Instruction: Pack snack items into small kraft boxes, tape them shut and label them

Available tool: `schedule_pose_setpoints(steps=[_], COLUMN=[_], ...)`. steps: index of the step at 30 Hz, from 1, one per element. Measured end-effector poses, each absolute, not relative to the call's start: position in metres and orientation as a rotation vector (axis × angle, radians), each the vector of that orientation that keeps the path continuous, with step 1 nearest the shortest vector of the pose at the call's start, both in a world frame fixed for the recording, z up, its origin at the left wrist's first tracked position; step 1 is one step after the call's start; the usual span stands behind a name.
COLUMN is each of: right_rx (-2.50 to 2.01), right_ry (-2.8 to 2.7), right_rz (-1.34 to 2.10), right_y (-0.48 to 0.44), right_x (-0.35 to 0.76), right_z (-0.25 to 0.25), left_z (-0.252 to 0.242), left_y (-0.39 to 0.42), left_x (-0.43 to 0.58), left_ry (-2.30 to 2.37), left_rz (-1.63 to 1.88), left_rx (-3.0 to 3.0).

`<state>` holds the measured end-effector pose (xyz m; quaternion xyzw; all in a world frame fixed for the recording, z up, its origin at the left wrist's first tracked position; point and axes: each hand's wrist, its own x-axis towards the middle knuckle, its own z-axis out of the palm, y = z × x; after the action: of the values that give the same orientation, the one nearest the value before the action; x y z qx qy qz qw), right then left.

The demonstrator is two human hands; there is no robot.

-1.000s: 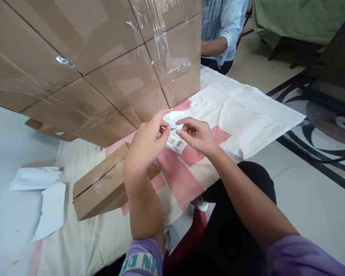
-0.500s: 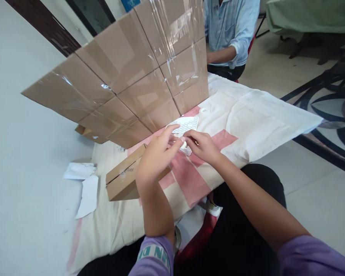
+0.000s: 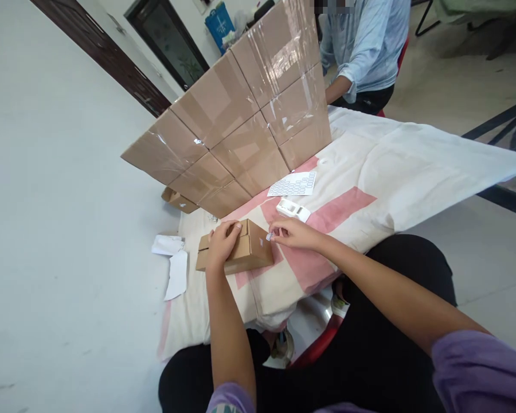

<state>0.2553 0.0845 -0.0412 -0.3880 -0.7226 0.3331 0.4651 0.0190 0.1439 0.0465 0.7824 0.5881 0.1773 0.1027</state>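
Note:
A small brown cardboard box (image 3: 249,255) lies on the cloth-covered table (image 3: 370,172) in front of me. My left hand (image 3: 221,244) rests on the box's top with its fingers curled over it, gripping it. My right hand (image 3: 290,232) is closed in a pinch on a small white sticker (image 3: 268,236) at the box's right end face. Just beyond my right hand lies a small white item (image 3: 293,210). A white sheet of stickers (image 3: 293,184) lies further back on the cloth.
A tall stack of taped cardboard boxes (image 3: 245,132) stands behind. Another small box (image 3: 178,201) sits at its left foot. White paper scraps (image 3: 172,264) lie on the floor to the left. A person in a light blue shirt (image 3: 365,46) sits at the far side.
Both hands came away from the sticker sheet and down to the small box. My left hand now rests on the box, my right brought a sticker to its end. The white item lies on the cloth.

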Motion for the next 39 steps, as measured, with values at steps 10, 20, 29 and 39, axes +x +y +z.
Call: schedule_pose_setpoints(steps=[10, 20, 29, 39], right_rx=[-0.962, -0.780, -0.748, -0.715], right_ry=[-1.517, -1.574, -1.503, -1.467], right_rz=[0.998, 1.023, 1.048, 1.095], right_y=[0.095, 0.101, 0.098, 0.099], right_x=[0.213, 0.209, 0.206, 0.199], right_z=[-0.082, -0.091, -0.089, -0.094], left_z=[0.045, 0.046, 0.045, 0.042], left_y=[0.138, 0.134, 0.136, 0.137], left_x=[0.013, 0.015, 0.014, 0.011], left_ry=[1.626, 1.627, 1.610, 1.585], left_rz=[0.533, 0.537, 0.527, 0.557], left_rx=[2.380, 2.430, 2.448, 2.449])
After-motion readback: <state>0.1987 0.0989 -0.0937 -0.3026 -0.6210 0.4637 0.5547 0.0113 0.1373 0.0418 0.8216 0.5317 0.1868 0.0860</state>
